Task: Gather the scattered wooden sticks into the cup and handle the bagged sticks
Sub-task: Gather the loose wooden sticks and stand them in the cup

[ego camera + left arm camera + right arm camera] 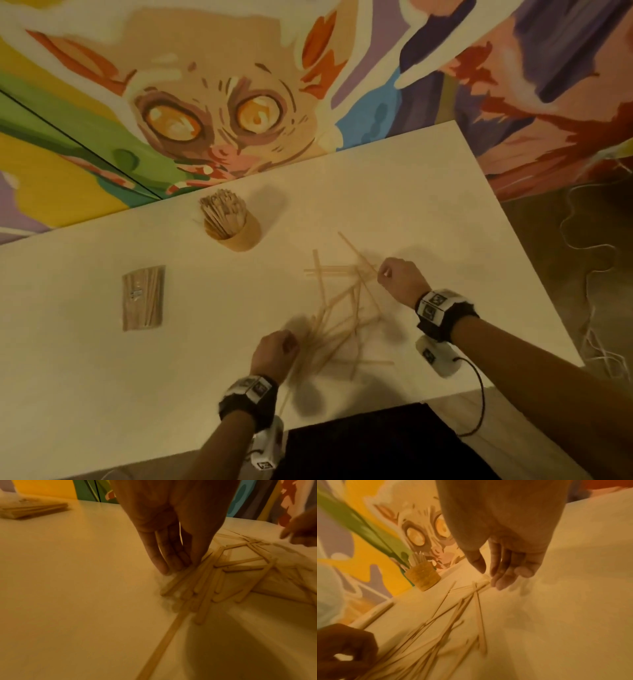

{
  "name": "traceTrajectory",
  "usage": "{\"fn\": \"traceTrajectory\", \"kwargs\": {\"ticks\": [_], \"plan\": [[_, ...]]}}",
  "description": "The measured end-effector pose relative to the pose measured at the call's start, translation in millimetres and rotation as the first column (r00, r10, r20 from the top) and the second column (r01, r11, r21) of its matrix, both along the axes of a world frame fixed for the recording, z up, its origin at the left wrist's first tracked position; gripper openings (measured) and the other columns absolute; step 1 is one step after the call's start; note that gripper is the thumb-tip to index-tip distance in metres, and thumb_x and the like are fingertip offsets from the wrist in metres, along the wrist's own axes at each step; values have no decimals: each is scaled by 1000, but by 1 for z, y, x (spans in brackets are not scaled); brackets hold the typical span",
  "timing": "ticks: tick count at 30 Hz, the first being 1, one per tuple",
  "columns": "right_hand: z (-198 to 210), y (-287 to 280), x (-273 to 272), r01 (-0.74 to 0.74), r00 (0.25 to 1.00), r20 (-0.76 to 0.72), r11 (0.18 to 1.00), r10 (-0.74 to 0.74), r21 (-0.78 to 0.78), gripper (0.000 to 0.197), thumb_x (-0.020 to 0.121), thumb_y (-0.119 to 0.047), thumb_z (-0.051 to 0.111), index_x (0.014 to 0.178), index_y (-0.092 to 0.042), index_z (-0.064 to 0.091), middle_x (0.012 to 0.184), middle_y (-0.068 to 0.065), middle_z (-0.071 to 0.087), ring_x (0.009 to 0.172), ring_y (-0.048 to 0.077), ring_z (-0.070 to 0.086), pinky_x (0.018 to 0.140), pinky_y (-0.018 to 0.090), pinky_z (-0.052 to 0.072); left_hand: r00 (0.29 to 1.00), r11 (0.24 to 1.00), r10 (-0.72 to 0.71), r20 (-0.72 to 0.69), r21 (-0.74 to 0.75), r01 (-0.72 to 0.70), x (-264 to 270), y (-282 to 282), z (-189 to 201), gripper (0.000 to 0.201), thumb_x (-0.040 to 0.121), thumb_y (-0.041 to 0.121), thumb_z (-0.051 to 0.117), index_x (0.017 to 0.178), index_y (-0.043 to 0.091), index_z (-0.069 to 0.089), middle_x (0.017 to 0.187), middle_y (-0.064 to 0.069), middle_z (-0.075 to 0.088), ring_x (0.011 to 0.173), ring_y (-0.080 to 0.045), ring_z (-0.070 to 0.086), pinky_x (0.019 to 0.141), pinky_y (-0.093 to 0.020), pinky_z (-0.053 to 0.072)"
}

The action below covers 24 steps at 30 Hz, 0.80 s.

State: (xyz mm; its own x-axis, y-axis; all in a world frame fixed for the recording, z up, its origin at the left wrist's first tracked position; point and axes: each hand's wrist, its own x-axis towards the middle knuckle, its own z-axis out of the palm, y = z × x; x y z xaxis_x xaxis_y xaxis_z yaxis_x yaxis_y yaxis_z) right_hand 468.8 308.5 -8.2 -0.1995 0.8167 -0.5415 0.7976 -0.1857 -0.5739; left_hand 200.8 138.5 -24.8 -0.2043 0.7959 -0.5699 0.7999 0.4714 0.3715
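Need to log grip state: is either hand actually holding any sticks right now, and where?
Nothing is held. The left hand presses straight fingertips on the scattered sticks; the right hand hovers open by their far ends.

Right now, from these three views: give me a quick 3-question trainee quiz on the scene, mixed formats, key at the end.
1. True or false: the cup already holds sticks.
2. Multiple choice: where does the bagged bundle lie relative to the scattered sticks? A) to the person's left B) to the person's right C) inside the cup
3. Fill in: the left hand has its fingertips down at the pile's ____ edge, on the table; the right hand works the opposite edge.

Key: 1 true; 2 A; 3 left
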Motion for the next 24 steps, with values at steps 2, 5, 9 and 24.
{"fn": "traceTrajectory", "kwargs": {"ticks": [2, 5, 9, 24], "plan": [[0, 30, -24, -142, 981, 145, 988, 132, 61, 32, 95, -34, 54, 116, -10, 55, 111, 10, 61, 100, 31, 61, 83, 39, 51, 1000, 1000, 22, -9, -2, -22, 5, 3, 2, 13, 89, 26, 58, 90, 17, 67, 93, -3, 68, 89, -26, 63, 73, -32, 49], [-5, 57, -55, -318, 901, 334, 945, 275, 80, 39, 95, -37, 53, 122, -10, 51, 122, 11, 56, 111, 31, 56, 91, 40, 45, 998, 998, 57, -30, -23, -58, 8, 14, 10, 16, 91, 30, 54, 95, 21, 66, 98, -1, 68, 90, -24, 63, 71, -29, 47], [-17, 63, -72, -457, 792, 493, 886, 361, 86, 25, 94, -18, 51, 118, -11, 56, 121, 9, 58, 110, 28, 56, 94, 40, 42, 990, 990, 140, -21, -11, -140, 4, 43, 13, 21, 90, 34, 58, 106, 23, 63, 108, 0, 66, 96, -24, 62, 75, -30, 48], [11, 18, 18, 91, 995, -49, 993, -88, 75, 15, 89, -19, 70, 88, -5, 72, 82, 2, 65, 76, 15, 58, 71, 25, 41, 992, 1000, -24, -123, 7, 25, 63, 138, 7, 20, 91, 23, 53, 103, 13, 66, 109, -11, 66, 98, -32, 62, 80, -39, 53]]}}
